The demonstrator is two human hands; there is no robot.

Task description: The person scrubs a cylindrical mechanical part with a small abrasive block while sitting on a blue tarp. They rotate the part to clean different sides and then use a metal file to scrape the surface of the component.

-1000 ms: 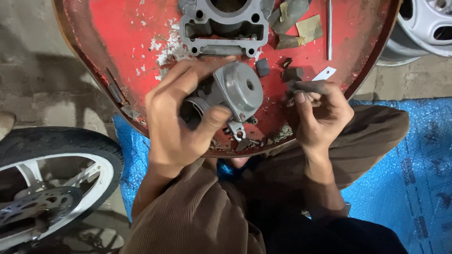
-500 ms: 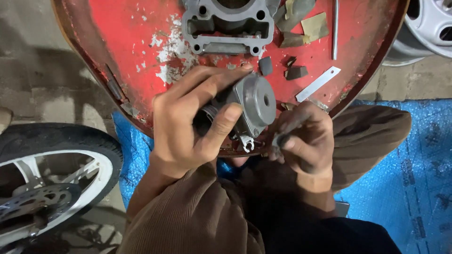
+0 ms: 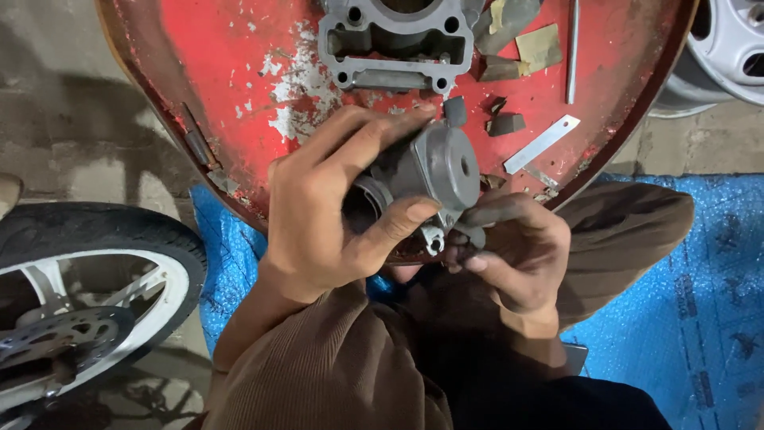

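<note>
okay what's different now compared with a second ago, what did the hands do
The right hand came in from the red tray to the underside of the grey metal part, fingers at its small fitting. The left hand kept its grip on the part. The cylinder block and metal strip stayed put.

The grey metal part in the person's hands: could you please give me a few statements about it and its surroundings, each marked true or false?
1. The left hand grips the grey metal part. True.
2. The right hand rests flat on the red tray, away from the part. False: it is raised at the part's lower edge, fingers pinched together there.
3. A grey engine cylinder block lies on the tray beyond the hands. True.
4. A motorcycle wheel stands on the person's right. False: it is on their left.
5. Blue sheeting covers the floor under the person. True.
</note>
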